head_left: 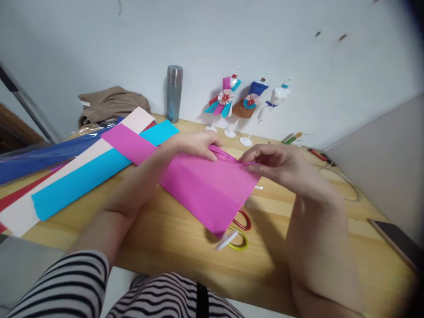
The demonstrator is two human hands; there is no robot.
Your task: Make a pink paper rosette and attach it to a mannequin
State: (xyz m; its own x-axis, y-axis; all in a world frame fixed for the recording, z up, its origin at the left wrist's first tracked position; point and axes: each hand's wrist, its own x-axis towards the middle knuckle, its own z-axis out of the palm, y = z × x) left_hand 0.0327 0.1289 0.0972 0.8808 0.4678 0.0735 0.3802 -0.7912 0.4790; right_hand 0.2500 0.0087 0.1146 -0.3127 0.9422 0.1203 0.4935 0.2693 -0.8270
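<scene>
A wide sheet of magenta crepe paper (208, 190) slants over the table, a crease line running across it. At its right end my right hand (281, 165) is closed, pinching the upper edge between thumb and fingers. Farther left along that same edge, my left hand (195, 143) holds the paper, thumb on top and fingers curled partly out of sight. There the edge looks folded over. Beneath the sheet's near corner, a red scissor handle (244, 219) and a yellow scissor handle (241, 244) stick out beside a white disc (227, 240). Their blades are hidden.
Blue (82, 185), pale pink and red paper strips lie on the left, near a plastic-wrapped blue roll (59, 148). Behind stand a thermos (174, 95), brown cloth (112, 104) and small dress forms in paper outfits (225, 97). A phone (397, 243) lies right.
</scene>
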